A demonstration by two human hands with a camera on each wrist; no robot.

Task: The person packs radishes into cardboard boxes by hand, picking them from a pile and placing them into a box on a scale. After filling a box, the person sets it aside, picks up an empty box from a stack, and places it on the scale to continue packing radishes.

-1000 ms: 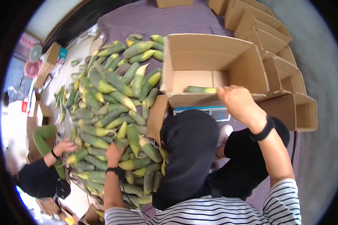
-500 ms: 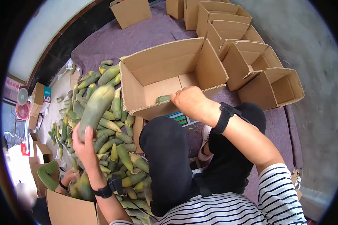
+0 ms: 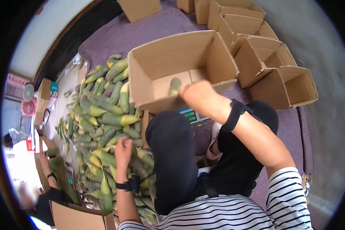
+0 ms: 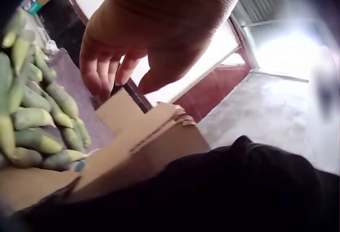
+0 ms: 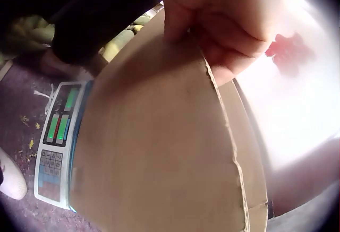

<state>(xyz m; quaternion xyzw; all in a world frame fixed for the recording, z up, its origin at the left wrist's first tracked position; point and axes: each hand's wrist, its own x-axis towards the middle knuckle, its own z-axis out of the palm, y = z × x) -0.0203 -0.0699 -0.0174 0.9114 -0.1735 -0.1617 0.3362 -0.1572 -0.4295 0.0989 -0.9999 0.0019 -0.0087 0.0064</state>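
My left hand is above the heap of green radishes, fingers loosely bent and holding nothing. In the left wrist view its fingers hang down in the air. With my right hand I grip the near wall of a big cardboard box. The right wrist view shows the thumb outside that wall and fingers over its edge. One green radish lies in the box, right by my right fingertips; the near wall hides part of the floor inside.
A digital scale with lit green displays sits under the box. Several opened cardboard boxes line the right side. At the left another person's arm reaches near a carton. My knee stands between heap and scale.
My left hand picked up a large green radish from the heap and is now empty over the heap. The radish visible in the box now points away from me instead of sideways.
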